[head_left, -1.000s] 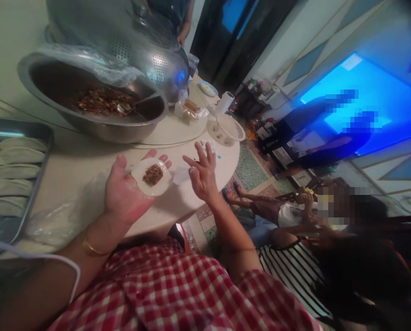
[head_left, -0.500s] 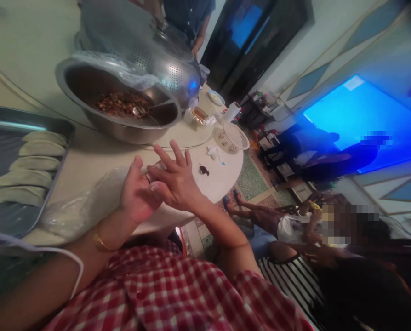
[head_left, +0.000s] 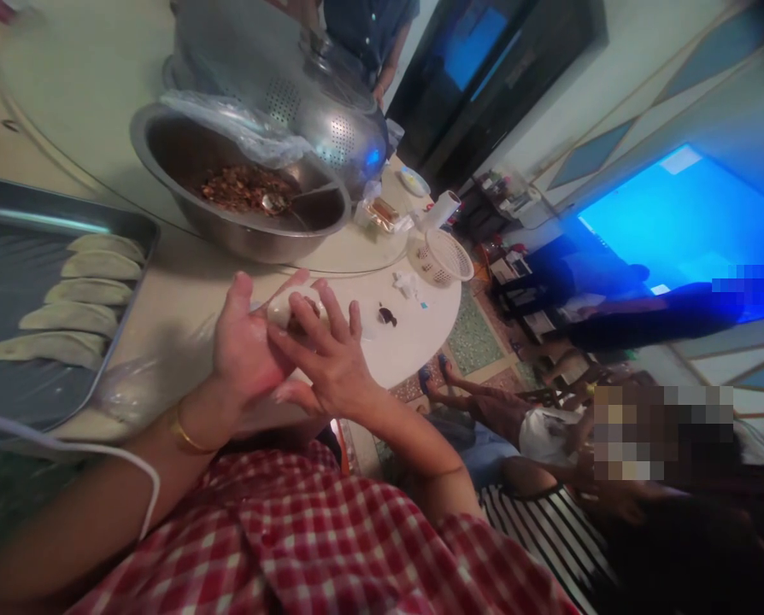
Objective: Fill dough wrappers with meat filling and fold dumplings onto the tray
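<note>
A small round of white dough [head_left: 280, 309], with some brown filling showing, lies across the fingers of my left hand [head_left: 244, 350]. That palm is turned up, its thumb raised, and a gold bracelet circles the wrist. My right hand [head_left: 334, 354] reaches over from the other side with fingers spread. Its forefinger rests on the dough while its thumb stays apart, and it hides part of the dough. Just beyond both hands stands a metal bowl [head_left: 260, 248] of chopped brown filling [head_left: 241, 190] with a spoon [head_left: 273, 202] in it. Clear plastic [head_left: 234, 120] covers its far rim.
A dark tray [head_left: 10, 224] with several folded dumplings [head_left: 87, 293] lies to the left. Behind the bowl leans a perforated metal colander [head_left: 340, 141]. A white basket [head_left: 446, 256] stands near the table edge. A white cable [head_left: 100, 457] crosses my left forearm. Other people are across the table and at right.
My hands have shifted so that the dough and its filling now show between them. My right fingers have moved over the dough. The whole view has slid slightly rightward.
</note>
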A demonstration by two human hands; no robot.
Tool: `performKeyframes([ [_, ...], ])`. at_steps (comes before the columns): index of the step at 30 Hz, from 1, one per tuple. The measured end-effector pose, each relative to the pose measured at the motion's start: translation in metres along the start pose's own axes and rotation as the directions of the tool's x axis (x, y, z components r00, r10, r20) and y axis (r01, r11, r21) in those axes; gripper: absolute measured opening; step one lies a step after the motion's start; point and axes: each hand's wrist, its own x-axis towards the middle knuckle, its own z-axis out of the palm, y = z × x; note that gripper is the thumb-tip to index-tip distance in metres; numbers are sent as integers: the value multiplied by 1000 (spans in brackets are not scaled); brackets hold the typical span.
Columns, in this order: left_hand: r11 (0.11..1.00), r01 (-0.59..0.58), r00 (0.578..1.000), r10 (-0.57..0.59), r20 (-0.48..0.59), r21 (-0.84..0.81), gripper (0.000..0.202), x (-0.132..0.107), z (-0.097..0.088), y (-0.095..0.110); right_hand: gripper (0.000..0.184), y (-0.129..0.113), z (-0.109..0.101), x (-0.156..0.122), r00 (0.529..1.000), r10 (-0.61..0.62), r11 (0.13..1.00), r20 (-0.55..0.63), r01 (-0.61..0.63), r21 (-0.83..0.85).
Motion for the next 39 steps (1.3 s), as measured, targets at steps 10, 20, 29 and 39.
performKeyframes([
  [10,999,-18,1000,18,-2,27,67,-3,6,-2,76,-11,14,-1,988,99,995,-120,-96,29],
  [20,998,-33,998,31,48,47,68,-1,0,0,71,-12,12,-16,988,85,995,-126,-79,58],
  [29,991,-118,991,113,75,68,69,-1,-3,2,59,-14,2,-35,987,118,977,-109,-96,189],
  [39,986,-155,988,155,7,64,76,-5,10,-2,79,-27,2,-30,934,17,-483,358,-305,821],
])
